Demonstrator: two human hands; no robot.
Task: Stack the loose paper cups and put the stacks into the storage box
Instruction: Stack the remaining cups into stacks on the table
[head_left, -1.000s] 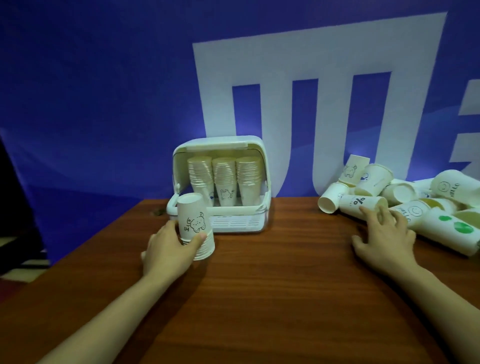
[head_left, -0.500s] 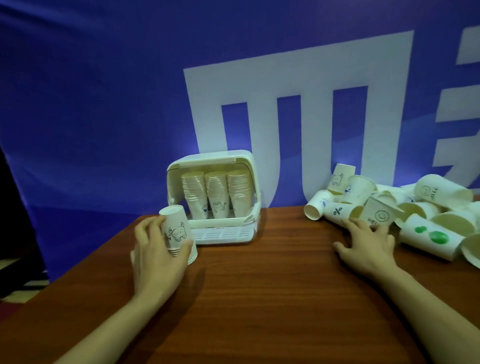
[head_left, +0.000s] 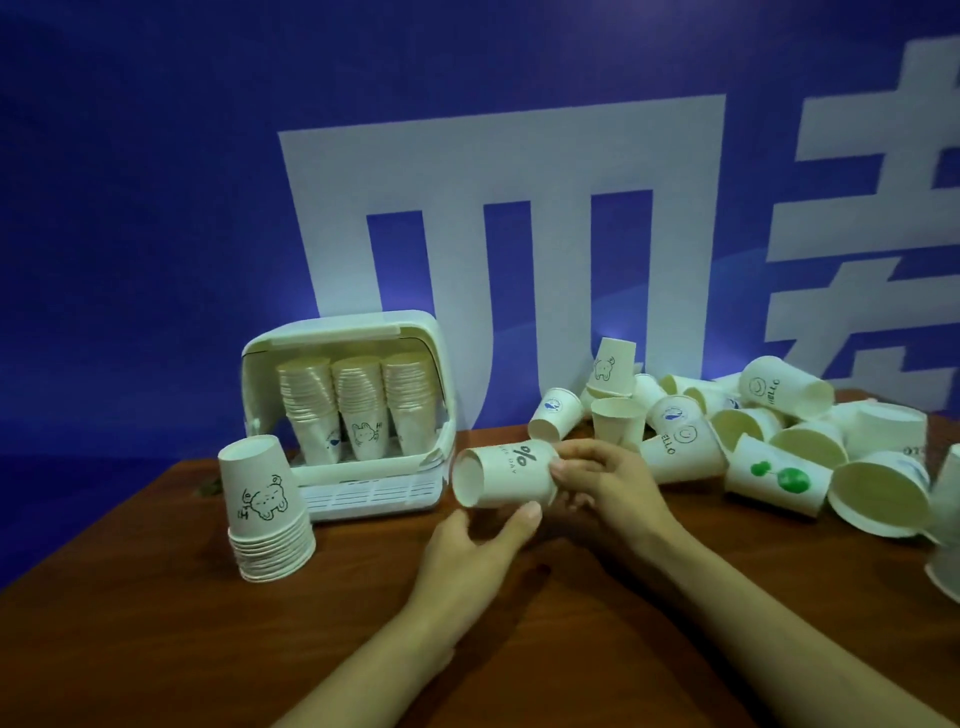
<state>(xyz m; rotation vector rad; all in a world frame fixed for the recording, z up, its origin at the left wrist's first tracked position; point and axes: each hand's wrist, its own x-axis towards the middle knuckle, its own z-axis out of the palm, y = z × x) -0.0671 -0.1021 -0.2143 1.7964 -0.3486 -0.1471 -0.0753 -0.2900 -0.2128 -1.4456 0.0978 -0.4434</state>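
Working across the bench (head_left: 322, 639), you have the box (head_left: 343, 332) at the far left, open with three stacks inside, the loose pile (head_left: 779, 447) at the far right, and a short upside-down stack (head_left: 265, 512) near left. Your right hand (head_left: 605, 480) pinches the "%" cup (head_left: 506, 475) on its side, base leftward. Your left hand (head_left: 475, 548) waits just beneath it, fingers apart, holding nothing. Turn the cup mouth-down, line it up over the stack's top, and press lightly so it seats square.

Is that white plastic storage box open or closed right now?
Open. The white plastic storage box has its front cover rolled up, so three stacks of paper cups show inside.
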